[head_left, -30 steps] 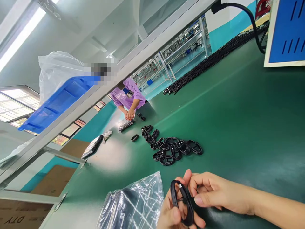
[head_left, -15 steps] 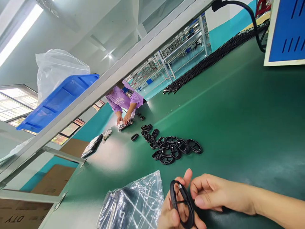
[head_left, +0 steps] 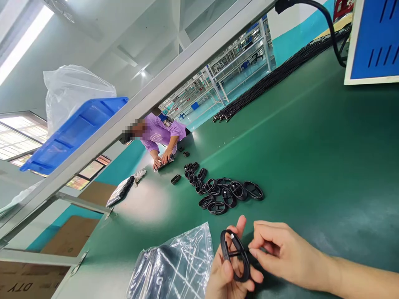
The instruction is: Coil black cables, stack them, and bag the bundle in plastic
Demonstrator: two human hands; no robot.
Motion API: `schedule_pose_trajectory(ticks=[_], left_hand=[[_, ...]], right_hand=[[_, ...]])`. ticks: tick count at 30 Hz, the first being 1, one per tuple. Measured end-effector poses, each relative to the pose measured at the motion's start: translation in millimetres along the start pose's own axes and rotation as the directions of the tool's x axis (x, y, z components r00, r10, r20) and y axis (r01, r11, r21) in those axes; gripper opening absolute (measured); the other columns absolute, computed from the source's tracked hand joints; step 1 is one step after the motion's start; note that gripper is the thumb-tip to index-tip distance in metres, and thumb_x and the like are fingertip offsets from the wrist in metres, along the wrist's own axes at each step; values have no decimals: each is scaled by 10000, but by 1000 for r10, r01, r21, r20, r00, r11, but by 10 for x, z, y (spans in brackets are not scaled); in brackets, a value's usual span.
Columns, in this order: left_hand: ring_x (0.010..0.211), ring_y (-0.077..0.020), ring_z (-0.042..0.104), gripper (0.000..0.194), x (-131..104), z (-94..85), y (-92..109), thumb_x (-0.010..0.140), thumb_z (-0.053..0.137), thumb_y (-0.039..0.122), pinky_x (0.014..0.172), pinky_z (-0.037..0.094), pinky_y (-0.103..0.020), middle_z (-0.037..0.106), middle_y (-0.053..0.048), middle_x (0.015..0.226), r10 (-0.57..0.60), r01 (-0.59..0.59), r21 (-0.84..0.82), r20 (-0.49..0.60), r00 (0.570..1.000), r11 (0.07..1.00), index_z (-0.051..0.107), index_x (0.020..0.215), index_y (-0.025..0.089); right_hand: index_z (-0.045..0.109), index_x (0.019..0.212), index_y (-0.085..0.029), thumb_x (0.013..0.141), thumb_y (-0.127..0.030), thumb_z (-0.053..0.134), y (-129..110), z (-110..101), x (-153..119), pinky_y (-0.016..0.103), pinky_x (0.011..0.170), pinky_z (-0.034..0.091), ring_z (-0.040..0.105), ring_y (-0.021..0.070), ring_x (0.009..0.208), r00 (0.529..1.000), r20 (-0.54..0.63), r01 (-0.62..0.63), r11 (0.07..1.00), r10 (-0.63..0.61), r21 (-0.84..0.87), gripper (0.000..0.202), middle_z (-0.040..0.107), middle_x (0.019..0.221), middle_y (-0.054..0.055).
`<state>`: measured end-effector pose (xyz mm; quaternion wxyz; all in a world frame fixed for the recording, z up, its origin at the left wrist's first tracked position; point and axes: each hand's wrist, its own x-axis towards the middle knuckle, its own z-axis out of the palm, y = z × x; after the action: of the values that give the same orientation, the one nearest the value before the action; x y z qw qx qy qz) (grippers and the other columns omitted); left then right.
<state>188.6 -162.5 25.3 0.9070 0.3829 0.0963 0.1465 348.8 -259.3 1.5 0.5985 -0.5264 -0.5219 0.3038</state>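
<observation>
A coiled black cable [head_left: 245, 265], wound into an oval with a dark band across its middle, is in my left hand [head_left: 222, 276]. The thumb and fingers of that hand grip the coil, one finger pointing upward behind it. Just right of the coil is my right hand [head_left: 280, 253], its thumb and forefinger pinched together. What lies between those fingertips, perhaps the thin end of the band, is too small to make out. Several more coiled cables [head_left: 217, 208] lie in a cluster on the green table beyond my hands.
A clear plastic bag [head_left: 174, 261] with dark contents lies left of my hands. Across the green table [head_left: 299, 158], a person in a purple shirt [head_left: 158, 135] handles a package. Long black cables [head_left: 274, 83] lie along the far edge; a blue box [head_left: 375, 45] stands right.
My left hand has lifted slightly with the coil and turned it a little. My right hand has shifted slightly, its fingers now more tightly pinched. The other person has leaned further into view.
</observation>
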Motion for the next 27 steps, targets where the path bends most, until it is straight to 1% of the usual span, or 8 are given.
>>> schedule_pose_trajectory(ticks=[3,6,10,14,19,22,25,27], left_hand=[[828,-147,727,469,-1,21,-9,875,698,359,659,578,-130,599,-96,1356,-26,26,-5,-37,999,1000,597,1329,298],[792,-126,721,463,12,12,-32,869,699,392,631,574,-117,567,-91,1395,-25,25,-2,-53,998,1000,610,1314,299],[719,-61,688,469,1,-54,-45,849,716,415,558,542,-79,334,-62,1574,-12,15,32,-84,996,999,616,1298,329],[739,-77,691,474,-37,-63,9,839,727,421,598,548,-104,367,-78,1556,-15,25,77,-126,992,997,612,1291,336],[683,-129,690,591,9,-30,-35,733,837,353,561,553,-170,672,-106,1197,42,20,241,-249,968,970,570,1258,304],[600,-135,660,632,74,-11,-142,673,875,269,496,542,-193,701,-60,950,159,26,483,-339,927,875,560,1221,241],[954,-230,694,617,122,37,-209,693,856,245,804,592,-283,683,-96,1119,251,86,644,-414,875,760,558,1233,212],[1170,-262,614,593,137,70,-224,746,816,263,1020,505,-347,647,-105,1238,272,143,695,-450,850,705,535,1266,213]], right_hand=[[510,761,-198,910,-172,510,31,-1,-25,265,529,295,440,115,543,986,6,163,951,-168,-264,151,494,694,-27],[498,813,-199,965,-171,441,35,1,-33,292,552,298,466,137,571,964,32,252,869,-264,-427,165,511,726,-8],[515,844,-191,1010,-181,385,33,-14,-33,318,565,296,489,169,607,939,142,342,792,-315,-506,211,539,735,15],[540,835,-193,1029,-214,392,37,-82,-24,329,576,284,495,174,637,924,242,381,770,-296,-512,245,548,753,17],[551,844,-201,1052,-321,373,5,-111,3,294,583,330,466,151,620,995,30,102,978,-98,-183,300,520,779,6],[545,985,-209,1049,-431,410,17,-86,38,271,624,384,506,167,701,994,45,-110,982,104,153,268,553,815,4],[533,1078,-212,1001,-494,512,75,-71,69,267,591,358,463,160,655,971,134,-223,950,197,220,294,535,789,-20],[568,1049,-213,974,-482,558,117,-69,77,268,585,343,438,153,646,969,147,-220,962,197,163,279,532,825,-17]])
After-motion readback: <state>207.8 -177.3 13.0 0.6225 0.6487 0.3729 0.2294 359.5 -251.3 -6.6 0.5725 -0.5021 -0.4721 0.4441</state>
